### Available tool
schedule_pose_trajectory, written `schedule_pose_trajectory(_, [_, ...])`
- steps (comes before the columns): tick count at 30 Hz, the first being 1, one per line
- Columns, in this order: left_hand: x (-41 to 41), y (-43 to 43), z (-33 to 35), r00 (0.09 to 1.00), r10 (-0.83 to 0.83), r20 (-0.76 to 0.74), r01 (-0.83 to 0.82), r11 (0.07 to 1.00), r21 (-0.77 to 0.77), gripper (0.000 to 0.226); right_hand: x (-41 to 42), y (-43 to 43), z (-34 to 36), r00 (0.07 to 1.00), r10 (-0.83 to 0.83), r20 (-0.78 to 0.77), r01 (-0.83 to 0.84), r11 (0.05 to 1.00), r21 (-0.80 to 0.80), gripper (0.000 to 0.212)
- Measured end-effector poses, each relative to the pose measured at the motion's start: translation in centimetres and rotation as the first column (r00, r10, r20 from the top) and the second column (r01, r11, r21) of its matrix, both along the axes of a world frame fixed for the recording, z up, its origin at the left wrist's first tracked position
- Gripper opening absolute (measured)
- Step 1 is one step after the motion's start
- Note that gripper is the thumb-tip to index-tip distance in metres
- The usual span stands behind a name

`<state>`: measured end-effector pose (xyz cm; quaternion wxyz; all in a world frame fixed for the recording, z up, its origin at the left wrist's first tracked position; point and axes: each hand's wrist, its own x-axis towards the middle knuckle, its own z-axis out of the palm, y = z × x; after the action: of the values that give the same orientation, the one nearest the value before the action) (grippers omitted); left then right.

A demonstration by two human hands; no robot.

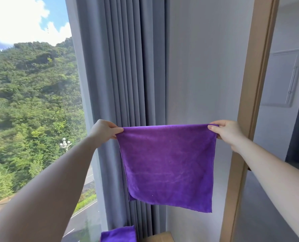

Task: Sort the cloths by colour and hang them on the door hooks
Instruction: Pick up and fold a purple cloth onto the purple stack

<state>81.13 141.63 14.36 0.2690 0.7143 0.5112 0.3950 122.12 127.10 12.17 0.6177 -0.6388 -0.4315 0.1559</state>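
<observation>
A purple cloth [167, 165] hangs spread out in front of me, folded over along its top edge. My left hand [104, 131] pinches its upper left corner and my right hand [228, 132] pinches its upper right corner, both arms stretched forward. A second purple cloth [118, 234] lies low at the bottom edge of the view, only partly seen. No door hooks are visible.
Grey pleated curtains [124, 67] hang behind the cloth, beside a large window [31, 102] onto a wooded hillside. A white wall [201, 67] and a wooden door frame [253, 95] stand to the right. A light wooden surface [160, 237] shows at the bottom.
</observation>
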Motion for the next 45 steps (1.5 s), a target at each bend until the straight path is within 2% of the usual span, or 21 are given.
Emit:
schedule_pose_trajectory(3, [-0.2,0.1,0.1,0.999,-0.004,-0.053,0.006,0.999,0.047,0.009,0.3,-0.1,0.1,0.999,-0.019,0.038,0.019,1.0,0.011,0.005])
schedule_pose_trajectory(8, [-0.3,0.0,0.1,0.999,-0.033,-0.006,0.033,0.998,0.045,0.004,0.5,0.1,0.1,0.995,-0.042,0.087,0.041,0.999,0.009,0.004])
schedule_pose_trajectory(12, [0.6,0.0,0.0,1.0,-0.02,-0.011,0.021,0.999,0.038,0.024,0.3,0.1,0.1,0.989,-0.046,0.142,0.045,0.999,0.014,0.003])
schedule_pose_trajectory(14, [1.4,-0.2,-0.3,0.999,-0.025,0.045,0.022,0.998,0.055,0.017,0.2,0.2,0.1,0.992,-0.002,0.123,0.004,1.0,-0.014,0.004])
schedule_pose_trajectory(16, [1.9,-0.2,-0.7,0.985,-0.013,0.171,0.004,0.999,0.052,0.014,0.0,0.3,0.0,0.998,0.041,0.051,-0.04,0.999,-0.028,0.009])
schedule_pose_trajectory(19, [2.6,-0.2,-1.2,0.925,0.061,0.375,-0.068,0.998,0.006,0.019,-0.7,0.5,-0.1,0.992,0.069,-0.11,-0.066,0.997,0.029,0.012])
schedule_pose_trajectory(21, [2.9,-0.2,-1.3,0.893,0.083,0.443,-0.093,0.996,0.002,0.02,-0.9,0.6,-0.2,0.993,0.036,-0.114,-0.029,0.998,0.06,0.012])
schedule_pose_trajectory(24, [3.1,0.0,-1.5,0.879,0.087,0.469,-0.1,0.995,0.004,0.019,-1.0,0.3,-0.5,0.996,0.011,-0.09,-0.005,0.997,0.072,0.011])
schedule_pose_trajectory(27, [2.7,0.3,-2.5,0.917,0.123,0.38,-0.109,0.992,-0.057,0.014,-1.0,0.1,-1.1,0.992,0.01,-0.123,-0.001,0.998,0.068,0.011])
schedule_pose_trajectory(29, [2.4,0.3,-3.7,0.922,0.115,0.37,-0.056,0.984,-0.168,0.012,-1.3,0.2,-1.2,0.99,0.009,-0.142,-0.003,0.999,0.043,0.008])
schedule_pose_trajectory(33, [2.6,-0.5,-4.4,0.817,0.07,0.572,0.16,0.926,-0.343,0.016,-2.3,0.1,-1.0,0.961,0.092,-0.263,-0.111,0.992,-0.06,0.013])
schedule_pose_trajectory(36, [2.9,-0.6,-3.8,0.763,0.069,0.642,0.227,0.902,-0.366,0.023,-2.8,0.0,-0.9,0.95,0.116,-0.291,-0.161,0.978,-0.134,0.018])
schedule_pose_trajectory(39, [3.6,-1.2,-2.9,0.729,0.058,0.682,0.274,0.888,-0.368,0.03,-3.3,0.0,-0.7,0.941,0.114,-0.32,-0.164,0.977,-0.135,0.015])
schedule_pose_trajectory(43, [4.9,-2.6,-1.7,0.755,-0.036,0.655,0.361,0.856,-0.37,0.013,-4.4,-0.3,-0.2,0.932,0.168,-0.321,-0.206,0.975,-0.088,0.018])
schedule_pose_trajectory(45, [5.5,-3.3,-1.2,0.775,-0.085,0.626,0.385,0.85,-0.361,0.014,-5.0,-0.5,0.1,0.93,0.222,-0.292,-0.257,0.963,-0.085,0.024])
